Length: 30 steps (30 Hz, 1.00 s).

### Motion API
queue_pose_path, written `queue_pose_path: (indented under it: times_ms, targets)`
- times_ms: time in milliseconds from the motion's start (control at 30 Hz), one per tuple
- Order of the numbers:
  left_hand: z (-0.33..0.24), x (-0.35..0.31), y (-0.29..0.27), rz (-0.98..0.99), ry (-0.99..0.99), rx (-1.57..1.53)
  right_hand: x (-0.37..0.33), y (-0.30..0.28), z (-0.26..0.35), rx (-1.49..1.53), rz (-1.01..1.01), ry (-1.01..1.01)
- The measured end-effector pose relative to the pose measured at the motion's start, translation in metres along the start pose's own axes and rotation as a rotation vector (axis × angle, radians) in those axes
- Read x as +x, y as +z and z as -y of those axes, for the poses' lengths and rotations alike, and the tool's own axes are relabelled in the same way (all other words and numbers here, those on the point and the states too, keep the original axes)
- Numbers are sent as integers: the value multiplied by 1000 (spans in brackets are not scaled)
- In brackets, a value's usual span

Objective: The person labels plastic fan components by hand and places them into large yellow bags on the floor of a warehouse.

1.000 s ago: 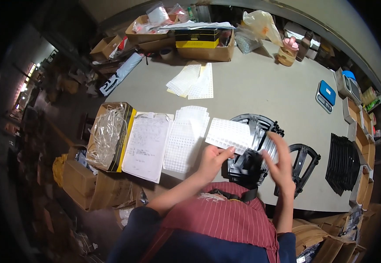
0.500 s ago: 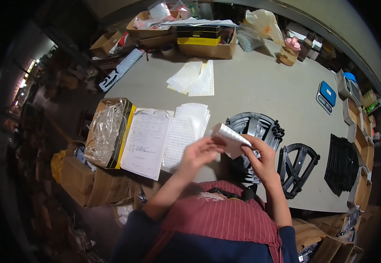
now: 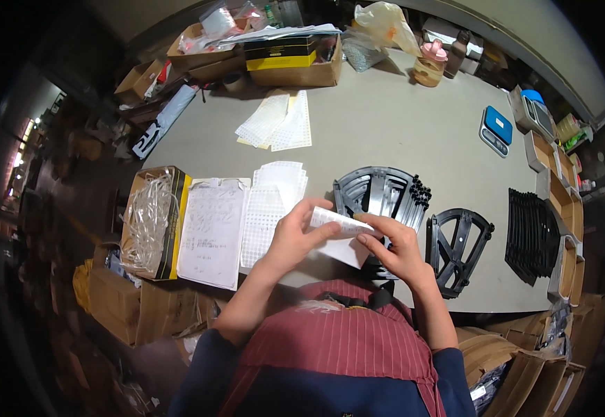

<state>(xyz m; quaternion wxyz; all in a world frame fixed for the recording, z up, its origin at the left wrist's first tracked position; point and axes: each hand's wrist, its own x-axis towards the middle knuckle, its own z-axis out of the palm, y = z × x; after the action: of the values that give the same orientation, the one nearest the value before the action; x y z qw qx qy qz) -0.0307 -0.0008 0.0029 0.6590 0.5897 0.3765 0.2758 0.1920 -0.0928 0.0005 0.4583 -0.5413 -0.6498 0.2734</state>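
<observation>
1 grey surface (image 3: 400, 128) carries a pile of black curved parts (image 3: 382, 191). Left of this pile lie printed sheets (image 3: 275, 201); right of it, 1 black frame (image 3: 458, 243). By its near left edge, the left hand (image 3: 297, 235) and right hand (image 3: 401, 244) pinch 1 bent white sheet (image 3: 348, 251) between thumbs and fingers.

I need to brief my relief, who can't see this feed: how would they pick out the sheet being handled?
Start at the near edge of the grey table, beyond the red striped apron. There the left hand and right hand grip a white sheet. Unlike the printed sheets lying flat to its left, it is held up and bent over.
</observation>
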Motion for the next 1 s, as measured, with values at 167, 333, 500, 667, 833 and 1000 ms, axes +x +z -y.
queue_pose_path:
  times_ms: [167,333,500,667,833,1000]
  targets:
    - [16,2,9,-69,89,-183,-4,-1,-3,88,0,40]
    - [24,-2,14,-127,196,-116,-10,14,-18,451,-21,157]
    - [28,-8,22,-151,220,-103,-14,27,-17,618,-84,284]
    - [17,-13,28,-24,161,-205,-10,28,-12,432,-171,146]
    - [10,-9,13,86,-79,-422,-10,25,-14,174,-226,-69]
    - [24,-8,15,-43,12,-234,-3,18,-13,14,-125,-29]
